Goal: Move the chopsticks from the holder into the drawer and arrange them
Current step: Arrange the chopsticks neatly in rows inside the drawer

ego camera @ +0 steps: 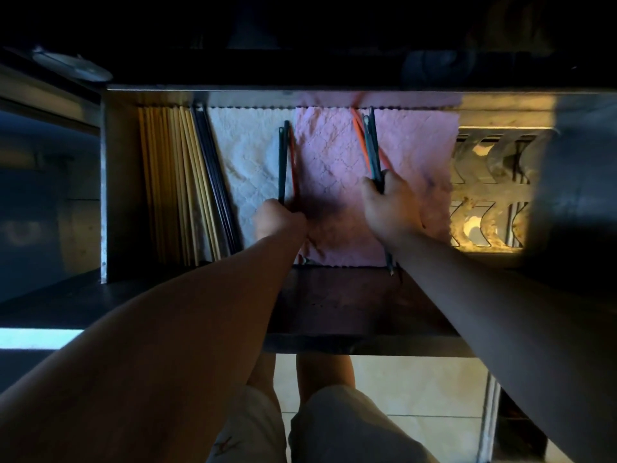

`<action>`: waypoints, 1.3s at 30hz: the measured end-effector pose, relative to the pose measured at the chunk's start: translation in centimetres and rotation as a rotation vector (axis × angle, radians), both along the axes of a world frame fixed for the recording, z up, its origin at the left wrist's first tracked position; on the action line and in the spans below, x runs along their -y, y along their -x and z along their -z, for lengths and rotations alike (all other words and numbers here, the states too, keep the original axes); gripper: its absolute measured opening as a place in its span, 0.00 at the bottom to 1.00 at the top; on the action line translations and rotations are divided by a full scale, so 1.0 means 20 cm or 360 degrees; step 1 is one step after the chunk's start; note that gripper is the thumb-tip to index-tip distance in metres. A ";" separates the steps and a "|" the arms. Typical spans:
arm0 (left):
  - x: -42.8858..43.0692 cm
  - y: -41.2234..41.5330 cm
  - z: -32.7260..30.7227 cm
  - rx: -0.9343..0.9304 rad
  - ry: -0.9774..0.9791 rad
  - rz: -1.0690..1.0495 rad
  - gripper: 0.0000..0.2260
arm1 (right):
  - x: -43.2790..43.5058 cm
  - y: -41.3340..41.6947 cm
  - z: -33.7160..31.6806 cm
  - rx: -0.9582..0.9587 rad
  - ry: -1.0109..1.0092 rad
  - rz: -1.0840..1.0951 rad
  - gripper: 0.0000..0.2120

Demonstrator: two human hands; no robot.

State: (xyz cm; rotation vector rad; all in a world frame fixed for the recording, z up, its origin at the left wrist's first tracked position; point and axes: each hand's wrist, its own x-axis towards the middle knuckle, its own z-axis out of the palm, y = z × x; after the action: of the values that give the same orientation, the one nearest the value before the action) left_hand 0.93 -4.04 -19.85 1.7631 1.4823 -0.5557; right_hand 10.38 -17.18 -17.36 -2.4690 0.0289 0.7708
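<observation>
The open drawer (pixel 110 182) is lined with a white cloth (pixel 247 155) and a pink cloth (pixel 417 145). My left hand (pixel 278 218) is shut on a small bundle of dark green and orange chopsticks (pixel 286 162) that point away from me, at the seam between the two cloths. My right hand (pixel 389 208) is shut on a second bundle of green and orange chopsticks (pixel 369 145) over the pink cloth; their tips stick out below my wrist. Several pale wooden chopsticks (pixel 170 182) and black chopsticks (pixel 213 175) lie in rows at the drawer's left. The holder is not in view.
A metal rack with wavy slots (pixel 490 192) fills the drawer's right end. The dark drawer front (pixel 350 312) runs under my forearms. A countertop edge (pixel 334 88) overhangs the back of the drawer. Tiled floor and my knees show below.
</observation>
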 end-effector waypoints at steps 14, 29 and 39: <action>0.14 -0.17 -0.10 0.0410 0.0256 0.0024 0.10 | 0.04 -0.01 -0.01 -0.0064 -0.0424 0.0353 0.17; -0.22 0.06 -0.15 0.0336 0.0213 -0.0330 0.13 | -0.46 0.16 -0.04 -0.0788 -0.0395 0.0413 0.11; -0.41 0.22 -0.10 0.0176 0.0373 -0.0281 0.19 | -0.76 0.33 0.15 -0.0758 -0.0278 0.0293 0.17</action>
State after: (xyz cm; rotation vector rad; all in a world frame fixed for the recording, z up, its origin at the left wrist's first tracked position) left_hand -3.40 4.14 -17.79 1.4441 1.4176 -0.5103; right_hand 3.87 -1.93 -20.44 -2.0371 0.3435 1.2030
